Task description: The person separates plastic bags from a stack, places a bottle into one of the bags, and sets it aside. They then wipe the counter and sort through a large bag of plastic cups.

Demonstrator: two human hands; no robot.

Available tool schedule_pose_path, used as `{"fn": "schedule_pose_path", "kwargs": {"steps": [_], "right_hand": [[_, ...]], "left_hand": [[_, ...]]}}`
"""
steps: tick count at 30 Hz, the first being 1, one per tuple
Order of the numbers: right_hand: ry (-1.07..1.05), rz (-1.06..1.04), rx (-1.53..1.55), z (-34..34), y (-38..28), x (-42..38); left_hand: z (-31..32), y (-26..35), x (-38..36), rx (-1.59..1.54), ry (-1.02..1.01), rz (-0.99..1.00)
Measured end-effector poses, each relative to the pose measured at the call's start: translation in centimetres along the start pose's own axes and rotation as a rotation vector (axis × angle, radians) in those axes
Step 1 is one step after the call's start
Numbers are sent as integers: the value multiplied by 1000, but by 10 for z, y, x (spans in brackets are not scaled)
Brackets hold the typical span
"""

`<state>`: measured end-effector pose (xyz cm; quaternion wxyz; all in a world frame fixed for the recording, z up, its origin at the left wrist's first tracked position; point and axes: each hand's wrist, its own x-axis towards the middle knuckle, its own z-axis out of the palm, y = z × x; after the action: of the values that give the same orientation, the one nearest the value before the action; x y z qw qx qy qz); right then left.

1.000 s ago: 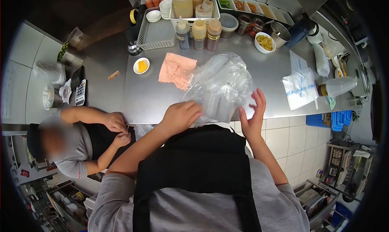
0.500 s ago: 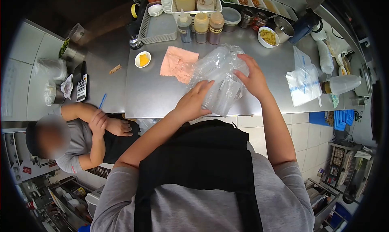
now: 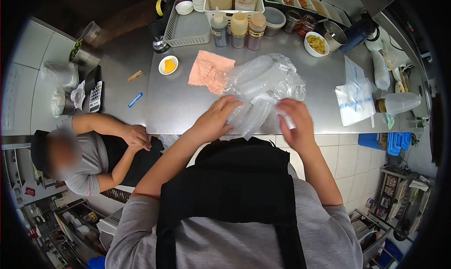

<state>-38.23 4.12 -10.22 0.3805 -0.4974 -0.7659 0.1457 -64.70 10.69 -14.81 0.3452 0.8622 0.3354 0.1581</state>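
A clear plastic bag (image 3: 282, 79) with nested stacks of clear ribbed plastic containers (image 3: 256, 119) lies near the counter's front edge. One stack pokes out toward me, over the edge. My left hand (image 3: 217, 119) is at the left side of the stacks, thumb and fingers apart, fingertips against or very near the plastic. On the other side, my right hand (image 3: 298, 126) has bent fingers at the bag's lower right, with a whitish bit of plastic between thumb and fingers; it is slightly blurred. A pink cloth (image 3: 209, 72) touches the bag's left side.
A small bowl of yellow food (image 3: 168, 65) sits left of the cloth. Squeeze bottles (image 3: 238, 30) and a grey basket (image 3: 188, 32) stand behind. White plastic bags (image 3: 354, 100) lie to the right. At left, a co-worker (image 3: 94, 156) leans by a blue pen (image 3: 135, 100) and calculator (image 3: 95, 97).
My right hand has come down from the bag's upper right to its lower right. My left hand has shifted slightly left. The co-worker's pen now lies on the counter.
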Motion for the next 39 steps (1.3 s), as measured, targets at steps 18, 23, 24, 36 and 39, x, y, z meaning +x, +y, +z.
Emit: {"fn": "schedule_pose_path", "kwargs": {"steps": [18, 23, 24, 36, 39], "right_hand": [[-56, 402, -43, 35, 36, 9], [-134, 390, -410, 63, 50, -10], [-109, 350, -483, 65, 47, -10], [446, 541, 463, -31, 50, -8], [546, 775, 798, -25, 100, 17]], "left_hand": [[12, 28, 26, 287, -159, 149], [7, 13, 11, 239, -56, 180], [7, 14, 10, 237, -59, 187], [19, 12, 6, 466, -16, 272], [21, 18, 16, 492, -30, 314]]}}
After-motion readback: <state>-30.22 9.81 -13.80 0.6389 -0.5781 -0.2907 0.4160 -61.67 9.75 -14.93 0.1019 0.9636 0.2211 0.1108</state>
